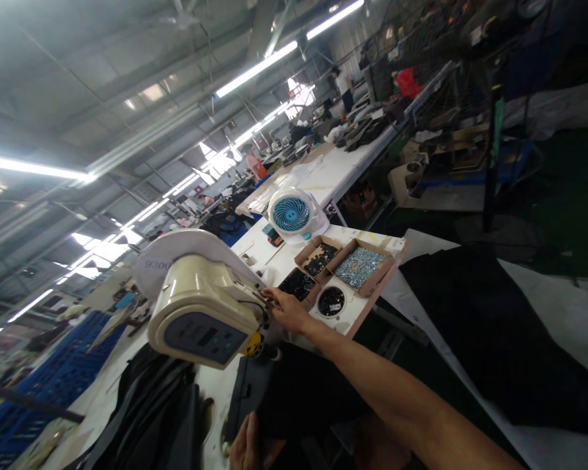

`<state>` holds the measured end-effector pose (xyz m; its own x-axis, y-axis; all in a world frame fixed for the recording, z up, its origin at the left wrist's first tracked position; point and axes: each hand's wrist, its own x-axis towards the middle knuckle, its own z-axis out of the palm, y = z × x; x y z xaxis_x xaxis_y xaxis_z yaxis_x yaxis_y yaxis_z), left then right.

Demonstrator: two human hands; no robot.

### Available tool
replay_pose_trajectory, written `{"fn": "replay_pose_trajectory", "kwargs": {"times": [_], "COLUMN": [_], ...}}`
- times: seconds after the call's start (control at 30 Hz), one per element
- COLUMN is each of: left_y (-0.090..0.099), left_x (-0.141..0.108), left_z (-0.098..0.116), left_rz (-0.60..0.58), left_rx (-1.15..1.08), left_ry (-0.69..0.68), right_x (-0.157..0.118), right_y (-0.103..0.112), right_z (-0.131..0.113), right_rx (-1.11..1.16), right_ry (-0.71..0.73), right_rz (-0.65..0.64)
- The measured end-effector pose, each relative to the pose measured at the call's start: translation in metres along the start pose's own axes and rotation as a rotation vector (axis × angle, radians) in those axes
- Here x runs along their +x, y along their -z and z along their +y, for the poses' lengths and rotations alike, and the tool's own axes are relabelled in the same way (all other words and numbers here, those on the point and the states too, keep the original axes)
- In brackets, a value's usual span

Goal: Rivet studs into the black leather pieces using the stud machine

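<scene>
A cream-coloured machine head [206,307] with a control panel stands over the white table, most likely a snap or rivet press. My right hand [288,311] reaches to its right side, fingers pinched together against a small part there; what they grip is too small to make out. Below the head lies a black fabric piece [298,391]. At the bottom, my left hand [245,445] is closed on the near left edge of that piece, partly cut off by the frame. A yellow part [253,344] shows under the head, above the fabric.
Right of the machine are cardboard boxes of small silvery parts [360,266] and dark parts [318,260], plus a round cup of black parts [331,301]. Behind stands a fan [291,214]. Black pieces [151,405] are piled at left, beside a blue crate [53,378]. Black fabric [490,326] lies at right.
</scene>
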<state>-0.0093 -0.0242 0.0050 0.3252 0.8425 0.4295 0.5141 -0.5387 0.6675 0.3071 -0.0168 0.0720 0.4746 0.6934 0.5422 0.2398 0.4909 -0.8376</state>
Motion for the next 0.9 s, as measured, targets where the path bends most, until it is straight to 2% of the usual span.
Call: {"fn": "replay_pose_trajectory", "kwargs": {"times": [0.13, 0.27, 0.37, 0.5, 0.57, 0.73, 0.83, 0.9], "left_y": [0.004, 0.006, 0.006, 0.007, 0.007, 0.004, 0.004, 0.006], "left_x": [0.006, 0.009, 0.01, 0.01, 0.008, 0.001, 0.001, 0.001], "left_z": [0.012, 0.018, 0.02, 0.021, 0.022, 0.017, 0.009, 0.005], "left_rz": [-0.018, -0.045, -0.067, -0.031, -0.026, -0.008, 0.013, 0.025], "left_rx": [-0.029, -0.091, -0.151, -0.189, -0.196, -0.285, -0.361, -0.424], "left_ry": [0.085, 0.124, 0.164, 0.152, 0.149, 0.203, 0.258, 0.265], "right_x": [-0.008, -0.03, -0.059, -0.094, -0.104, -0.115, -0.12, -0.121], "right_y": [0.003, 0.009, 0.028, 0.061, 0.07, 0.061, 0.052, 0.05], "right_z": [-0.003, 0.002, 0.007, 0.01, 0.01, 0.011, 0.013, 0.014], "right_rx": [-0.004, 0.037, -0.008, -0.171, -0.261, -0.629, -0.851, -0.916], "right_ry": [0.044, -0.035, -0.121, -0.177, -0.168, -0.099, -0.077, -0.084], "right_rz": [-0.052, 0.141, 0.228, 0.115, 0.054, -0.059, -0.067, -0.067]}}
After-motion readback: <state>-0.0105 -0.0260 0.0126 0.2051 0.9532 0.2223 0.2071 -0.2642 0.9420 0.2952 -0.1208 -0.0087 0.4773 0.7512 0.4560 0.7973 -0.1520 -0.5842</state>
